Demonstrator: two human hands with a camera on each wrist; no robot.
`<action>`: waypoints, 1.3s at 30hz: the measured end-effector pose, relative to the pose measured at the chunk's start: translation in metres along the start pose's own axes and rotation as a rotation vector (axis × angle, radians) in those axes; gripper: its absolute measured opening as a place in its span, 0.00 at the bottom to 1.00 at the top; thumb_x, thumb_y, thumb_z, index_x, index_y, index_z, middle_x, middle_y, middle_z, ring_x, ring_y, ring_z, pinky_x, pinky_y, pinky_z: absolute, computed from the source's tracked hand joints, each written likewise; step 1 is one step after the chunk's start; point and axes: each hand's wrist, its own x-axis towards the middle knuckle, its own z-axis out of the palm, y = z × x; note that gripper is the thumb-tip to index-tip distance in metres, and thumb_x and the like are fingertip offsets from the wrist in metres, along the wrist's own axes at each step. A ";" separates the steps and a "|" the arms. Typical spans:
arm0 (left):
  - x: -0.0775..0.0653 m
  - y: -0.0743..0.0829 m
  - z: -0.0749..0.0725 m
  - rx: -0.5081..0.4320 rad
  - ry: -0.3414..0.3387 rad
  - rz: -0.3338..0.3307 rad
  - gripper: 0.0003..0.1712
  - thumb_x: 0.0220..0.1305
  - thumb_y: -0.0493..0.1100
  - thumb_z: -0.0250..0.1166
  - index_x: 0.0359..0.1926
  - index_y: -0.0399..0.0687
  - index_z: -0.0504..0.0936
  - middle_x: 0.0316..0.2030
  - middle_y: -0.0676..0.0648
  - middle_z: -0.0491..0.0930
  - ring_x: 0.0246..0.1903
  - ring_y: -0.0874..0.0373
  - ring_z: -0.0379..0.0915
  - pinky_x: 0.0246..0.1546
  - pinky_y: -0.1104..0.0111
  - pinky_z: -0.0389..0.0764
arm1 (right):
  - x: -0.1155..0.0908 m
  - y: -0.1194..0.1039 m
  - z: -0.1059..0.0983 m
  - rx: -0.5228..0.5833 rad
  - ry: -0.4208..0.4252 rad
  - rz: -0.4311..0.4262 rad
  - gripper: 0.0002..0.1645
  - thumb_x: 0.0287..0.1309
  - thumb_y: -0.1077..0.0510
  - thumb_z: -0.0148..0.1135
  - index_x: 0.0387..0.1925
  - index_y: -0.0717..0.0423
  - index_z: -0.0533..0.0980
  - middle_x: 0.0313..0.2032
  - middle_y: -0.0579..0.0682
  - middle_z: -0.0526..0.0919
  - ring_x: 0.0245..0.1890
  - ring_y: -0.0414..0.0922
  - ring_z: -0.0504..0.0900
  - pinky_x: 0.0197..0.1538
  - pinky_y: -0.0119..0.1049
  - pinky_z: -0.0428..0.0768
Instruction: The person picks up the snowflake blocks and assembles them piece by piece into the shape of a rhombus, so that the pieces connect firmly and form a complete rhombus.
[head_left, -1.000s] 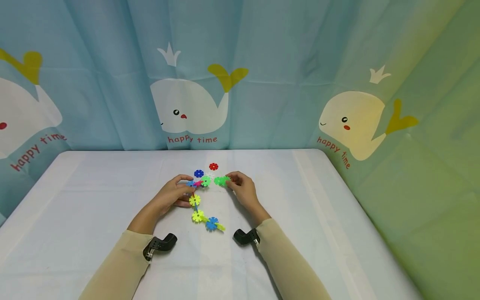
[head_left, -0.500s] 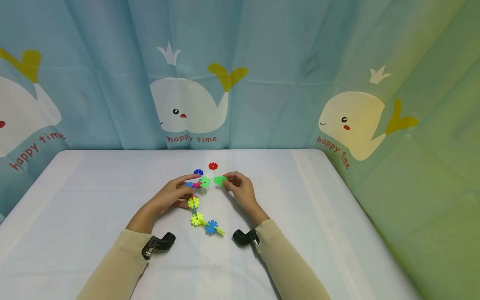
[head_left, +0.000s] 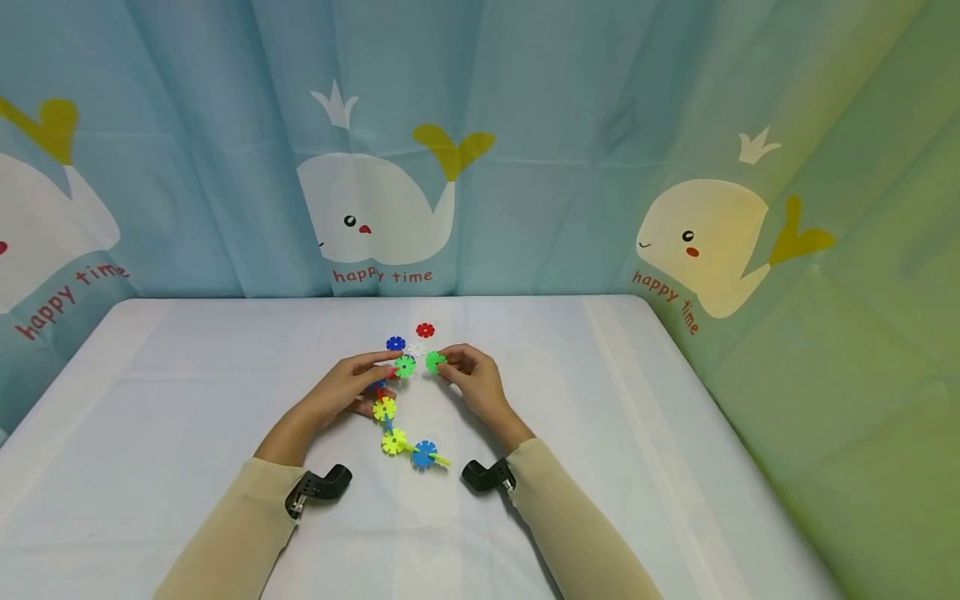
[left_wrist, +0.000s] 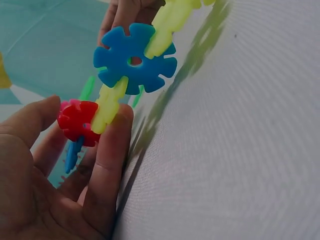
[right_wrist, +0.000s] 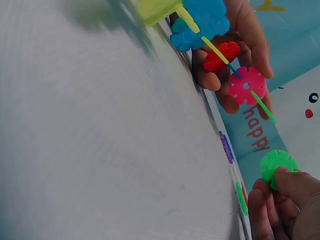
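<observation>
A chain of interlocking notched plastic discs runs through my left hand (head_left: 341,390), its thumb and fingers gripping it near its far end. Yellow discs (head_left: 385,409) and a blue disc (head_left: 424,454) trail toward the front in the head view. In the right wrist view a pink disc (right_wrist: 247,86) carries the green end disc (right_wrist: 263,106), seen edge-on. Thumb and fingers of my right hand (head_left: 482,382) pinch a separate green disc (head_left: 434,361), a short gap right of the chain's end. The left wrist view shows the red disc (left_wrist: 79,121) between the left thumb and fingers.
Beyond the hands lie a loose red disc (head_left: 425,331), a dark blue disc (head_left: 396,343) and a white disc (head_left: 415,350). They rest on the white-covered table (head_left: 600,400). A blue curtain (head_left: 555,167) with whale prints hangs behind its far edge.
My right hand has moved slightly left, and its green disc now shows its round face. The left hand has tilted the chain's end, and the trailing part shifted a little toward the front.
</observation>
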 end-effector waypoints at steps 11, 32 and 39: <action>-0.002 0.002 0.005 0.053 0.024 0.003 0.28 0.69 0.55 0.62 0.67 0.55 0.73 0.54 0.37 0.74 0.25 0.57 0.75 0.21 0.65 0.82 | 0.011 0.036 0.005 -0.002 0.027 -0.003 0.13 0.57 0.68 0.67 0.45 0.66 0.81 0.36 0.60 0.83 0.30 0.40 0.82 0.38 0.36 0.85; 0.001 0.002 0.015 0.132 0.059 0.104 0.25 0.68 0.50 0.64 0.64 0.52 0.76 0.45 0.40 0.81 0.32 0.57 0.83 0.34 0.66 0.81 | -0.002 -0.004 0.005 -0.038 -0.083 -0.038 0.11 0.59 0.71 0.64 0.43 0.73 0.80 0.39 0.67 0.83 0.35 0.54 0.84 0.40 0.32 0.83; 0.001 0.003 0.020 0.275 0.143 0.140 0.26 0.62 0.52 0.70 0.61 0.56 0.80 0.54 0.41 0.80 0.52 0.49 0.78 0.61 0.48 0.70 | -0.002 -0.004 0.004 -0.054 -0.122 -0.020 0.10 0.60 0.69 0.63 0.43 0.71 0.81 0.40 0.67 0.84 0.37 0.62 0.83 0.38 0.25 0.80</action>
